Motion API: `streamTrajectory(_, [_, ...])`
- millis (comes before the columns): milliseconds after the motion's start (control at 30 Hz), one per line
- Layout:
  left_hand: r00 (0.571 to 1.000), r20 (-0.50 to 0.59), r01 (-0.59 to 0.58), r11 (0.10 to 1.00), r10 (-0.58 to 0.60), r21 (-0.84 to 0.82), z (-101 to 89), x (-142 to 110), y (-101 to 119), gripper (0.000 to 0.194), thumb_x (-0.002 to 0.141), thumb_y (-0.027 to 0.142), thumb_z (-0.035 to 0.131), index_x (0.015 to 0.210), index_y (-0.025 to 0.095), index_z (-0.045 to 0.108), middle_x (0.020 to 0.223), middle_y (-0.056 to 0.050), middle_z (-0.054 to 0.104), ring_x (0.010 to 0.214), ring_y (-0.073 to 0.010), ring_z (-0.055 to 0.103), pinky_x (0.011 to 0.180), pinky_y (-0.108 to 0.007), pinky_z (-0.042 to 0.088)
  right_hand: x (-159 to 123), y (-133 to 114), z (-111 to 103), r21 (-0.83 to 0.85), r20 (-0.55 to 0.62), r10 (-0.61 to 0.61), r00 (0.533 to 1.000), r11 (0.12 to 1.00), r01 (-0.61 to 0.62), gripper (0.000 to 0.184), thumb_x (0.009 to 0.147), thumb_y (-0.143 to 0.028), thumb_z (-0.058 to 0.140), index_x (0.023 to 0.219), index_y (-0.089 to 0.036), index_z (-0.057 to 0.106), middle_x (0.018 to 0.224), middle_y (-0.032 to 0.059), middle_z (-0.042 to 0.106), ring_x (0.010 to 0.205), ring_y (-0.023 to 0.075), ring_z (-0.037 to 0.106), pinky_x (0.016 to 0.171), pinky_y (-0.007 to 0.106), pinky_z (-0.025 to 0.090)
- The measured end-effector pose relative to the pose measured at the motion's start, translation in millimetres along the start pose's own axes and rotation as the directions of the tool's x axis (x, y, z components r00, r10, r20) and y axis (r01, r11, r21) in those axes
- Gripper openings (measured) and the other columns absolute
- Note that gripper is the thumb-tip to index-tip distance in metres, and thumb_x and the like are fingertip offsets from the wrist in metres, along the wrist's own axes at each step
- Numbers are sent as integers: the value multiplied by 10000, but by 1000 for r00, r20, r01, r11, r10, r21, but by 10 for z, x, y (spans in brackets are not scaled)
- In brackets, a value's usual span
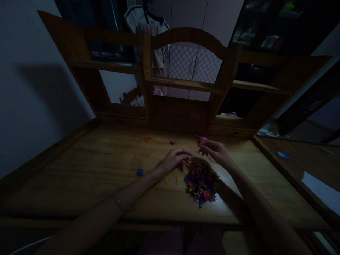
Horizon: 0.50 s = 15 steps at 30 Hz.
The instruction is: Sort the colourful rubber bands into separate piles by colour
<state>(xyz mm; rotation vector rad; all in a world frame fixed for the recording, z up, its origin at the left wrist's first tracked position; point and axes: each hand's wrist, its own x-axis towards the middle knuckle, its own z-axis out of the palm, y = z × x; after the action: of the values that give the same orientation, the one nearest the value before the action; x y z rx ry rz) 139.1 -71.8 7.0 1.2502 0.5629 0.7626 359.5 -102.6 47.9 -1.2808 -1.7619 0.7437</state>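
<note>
Partly behind right hand (215, 150), pink pieces (203, 139)

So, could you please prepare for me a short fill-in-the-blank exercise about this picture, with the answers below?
1. Between the blue pieces and the mixed pile lie small pieces coloured ____.
2. Between the orange pieces and the pink pieces lies a small group coloured ____.
3. The hand nearest to the pink pieces is the ____ one.
4. The bracelet is worn on the ____ wrist.

Missing words: yellow; black; right; left.
</note>
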Motion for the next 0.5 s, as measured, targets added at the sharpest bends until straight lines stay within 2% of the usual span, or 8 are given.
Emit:
streamTrajectory(100, [1000, -2, 25, 999, -25, -47, -27, -10, 22, 227, 794, 223, 619, 956, 80, 688, 827, -84, 663, 729, -163, 663, 727, -291, 542, -36, 13, 72, 2, -8, 8, 1000, 1000, -8, 338, 911, -453, 545, 970, -151, 685, 801, 69, 691, 657, 153, 635, 601, 271, 502])
streamTrajectory(267, [999, -11, 40, 996, -41, -77, -48, -26, -2, 223, 805, 248, 646, 965, 98, 690, 889, -90, 670, 788, -167, 659, 764, -298, 543, -154, -76, 221, -57, 79, -39, 996, 997, 43, 252, 907, -398, 571, 992, -195, 694, 915, 60, 700, 790, 171, 648, 671, 280, 503])
streamTrajectory(400, [1000, -22, 7, 1000, -7, 27, -43, -33, -43, 262, 773, 262, 715, 985, 112, 680, 978, -96, 684, 864, -184, 659, 800, -289, 525, -239, -167, 258, -68, 73, -63, 995, 995, 68, 254, 889, -368, 617, 1083, -208, 649, 863, 30, 695, 757, 150, 629, 640, 254, 470])
streamTrajectory(500, [1000, 5, 0, 997, 0, 78, -25, -45, -42, 291, 743, 268, 762, 978, 124, 668, 1005, -85, 688, 928, -196, 651, 842, -303, 511, -259, -188, 255, -44, 76, -55, 996, 997, 59, 263, 851, -353, 672, 1068, -209, 640, 840, 15, 691, 717, 137, 607, 618, 244, 454])
